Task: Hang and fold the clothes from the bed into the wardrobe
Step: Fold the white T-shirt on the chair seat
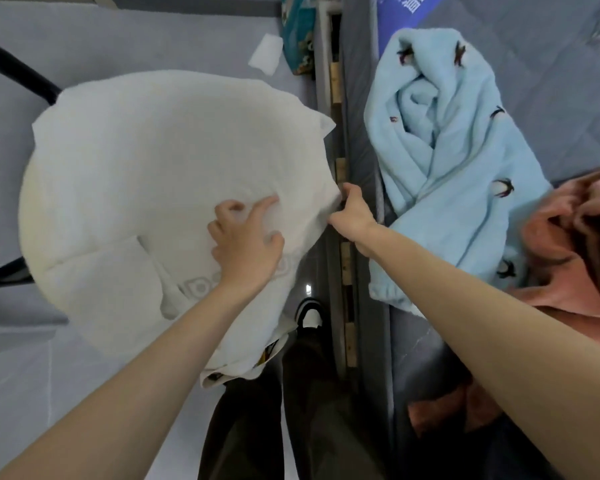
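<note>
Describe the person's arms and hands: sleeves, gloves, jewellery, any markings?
The left forearm and right forearm are bare to the frame edge, so no sleeves show. The left hand and right hand wear no gloves. No watch, bracelet or ring is visible on either wrist or on the fingers, and no markings show.
</note>
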`<state>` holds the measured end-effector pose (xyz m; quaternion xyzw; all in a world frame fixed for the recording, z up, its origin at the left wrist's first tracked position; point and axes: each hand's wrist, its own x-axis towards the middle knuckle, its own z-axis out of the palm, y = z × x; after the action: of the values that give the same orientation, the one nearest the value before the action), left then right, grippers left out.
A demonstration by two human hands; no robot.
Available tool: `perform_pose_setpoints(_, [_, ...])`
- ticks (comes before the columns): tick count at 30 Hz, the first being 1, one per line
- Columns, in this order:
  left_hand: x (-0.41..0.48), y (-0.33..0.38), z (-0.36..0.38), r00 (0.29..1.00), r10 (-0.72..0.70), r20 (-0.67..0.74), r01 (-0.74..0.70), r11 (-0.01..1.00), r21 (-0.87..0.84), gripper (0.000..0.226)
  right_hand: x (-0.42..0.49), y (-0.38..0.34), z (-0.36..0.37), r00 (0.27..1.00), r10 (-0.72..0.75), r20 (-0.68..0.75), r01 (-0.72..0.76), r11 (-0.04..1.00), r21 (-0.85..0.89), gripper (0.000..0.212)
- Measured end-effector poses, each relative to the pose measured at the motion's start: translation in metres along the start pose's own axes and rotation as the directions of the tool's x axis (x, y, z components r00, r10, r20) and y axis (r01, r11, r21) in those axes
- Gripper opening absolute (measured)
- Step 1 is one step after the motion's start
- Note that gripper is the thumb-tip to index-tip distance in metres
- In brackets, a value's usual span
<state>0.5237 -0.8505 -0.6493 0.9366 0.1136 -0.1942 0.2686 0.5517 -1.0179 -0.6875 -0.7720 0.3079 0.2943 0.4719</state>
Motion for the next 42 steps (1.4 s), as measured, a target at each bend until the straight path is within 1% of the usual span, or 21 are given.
perform_pose_setpoints(2, [0.002,-0.002,0.001,1.000,0.008,-0.003,-0.008,1.000,-0.012,0.052,0.007,0.001,-0.001,0.997,0.044,0.062,-0.047,0.998,0.047,0.082])
perform_pose_setpoints(4, [0.000,-0.006,-0.001,1.000,0.027,0.005,-0.027,0.999,-0.026,0.053,0.008,0.004,-0.003,0.991,0.032,0.128,-0.043,0.996,0.083,0.084])
perform_pose_setpoints(6, [-0.002,-0.009,-0.002,0.999,0.043,0.024,-0.043,0.999,-0.022,0.055,0.005,0.006,-0.007,0.987,-0.030,0.155,0.023,0.999,0.048,0.063])
perform_pose_setpoints(8, [-0.002,-0.009,-0.003,0.998,0.044,0.046,-0.044,0.999,-0.010,0.057,-0.001,0.008,-0.010,0.983,-0.123,0.140,0.130,0.991,-0.041,0.023])
perform_pose_setpoints(9, [-0.002,-0.008,-0.002,0.998,0.040,0.053,-0.040,0.999,-0.010,0.058,-0.005,0.008,-0.012,0.976,-0.182,0.123,0.194,0.977,-0.094,0.013])
perform_pose_setpoints(11, [-0.003,-0.006,-0.002,0.998,0.025,0.061,-0.024,1.000,-0.017,0.058,-0.013,0.009,-0.017,0.956,-0.268,0.122,0.286,0.945,-0.161,0.020])
perform_pose_setpoints(14, [-0.005,-0.003,-0.002,0.997,0.005,0.076,-0.004,1.000,-0.006,0.060,-0.027,0.002,-0.025,0.937,-0.314,0.154,0.331,0.938,-0.103,0.025])
perform_pose_setpoints(16, [-0.009,-0.001,-0.001,0.996,0.003,0.092,-0.004,1.000,0.015,0.062,-0.034,-0.003,-0.032,0.939,-0.320,0.128,0.329,0.943,-0.055,0.031])
perform_pose_setpoints(17, [-0.011,-0.001,-0.001,0.995,0.005,0.097,-0.006,1.000,0.017,0.062,-0.037,-0.006,-0.035,0.936,-0.334,0.113,0.337,0.941,-0.006,0.030])
perform_pose_setpoints(19, [-0.020,0.001,0.001,0.994,0.027,0.103,-0.025,1.000,-0.015,0.056,-0.047,-0.013,-0.041,0.931,-0.346,0.117,0.325,0.931,0.166,0.019])
perform_pose_setpoints(21, [-0.031,0.004,0.002,0.991,0.060,0.124,-0.051,0.996,-0.078,0.054,-0.056,-0.022,-0.045,0.921,-0.347,0.176,0.274,0.901,0.337,0.008])
perform_pose_setpoints(23, [-0.040,0.007,0.003,0.983,0.091,0.158,-0.080,0.994,-0.072,0.061,-0.063,-0.032,-0.046,0.905,-0.356,0.232,0.240,0.879,0.411,0.006])
perform_pose_setpoints(25, [-0.041,0.010,0.005,0.989,0.092,0.117,-0.084,0.994,-0.069,0.059,-0.066,-0.042,-0.043,0.895,-0.355,0.271,0.223,0.881,0.418,0.005])
perform_pose_setpoints(28, [-0.030,0.012,0.003,0.999,0.046,0.023,-0.040,0.974,-0.222,0.038,-0.068,-0.050,-0.035,0.886,-0.364,0.287,0.235,0.887,0.398,0.015])
perform_pose_setpoints(30, [-0.025,0.008,-0.003,0.999,0.030,0.013,-0.024,0.951,-0.310,0.034,-0.067,-0.049,-0.030,0.859,-0.412,0.303,0.298,0.885,0.359,0.030])
perform_pose_setpoints(32, [-0.023,-0.002,-0.010,1.000,-0.005,0.030,0.015,0.934,-0.356,0.033,-0.064,-0.045,-0.027,0.837,-0.432,0.336,0.368,0.898,0.241,0.045])
perform_pose_setpoints(34, [-0.022,-0.014,-0.015,0.996,-0.018,0.083,0.049,0.923,-0.381,0.032,-0.056,-0.039,-0.023,0.824,-0.426,0.374,0.460,0.888,-0.002,0.054])
perform_pose_setpoints(36, [-0.020,-0.023,-0.019,0.991,-0.006,0.137,0.060,0.916,-0.396,0.031,-0.043,-0.030,-0.016,0.840,-0.391,0.376,0.508,0.809,-0.296,0.061])
perform_pose_setpoints(38, [-0.017,-0.029,-0.020,0.986,-0.011,0.167,0.081,0.904,-0.419,0.030,-0.033,-0.022,-0.008,0.873,-0.382,0.303,0.486,0.718,-0.498,0.057])
perform_pose_setpoints(40, [-0.015,-0.031,-0.019,0.981,-0.046,0.188,0.131,0.872,-0.471,0.029,-0.027,-0.018,-0.003,0.876,-0.414,0.249,0.478,0.667,-0.572,0.045])
perform_pose_setpoints(42, [-0.014,-0.031,-0.018,0.973,-0.109,0.202,0.203,0.821,-0.534,0.027,-0.026,-0.017,-0.004,0.859,-0.443,0.257,0.502,0.624,-0.599,0.035])
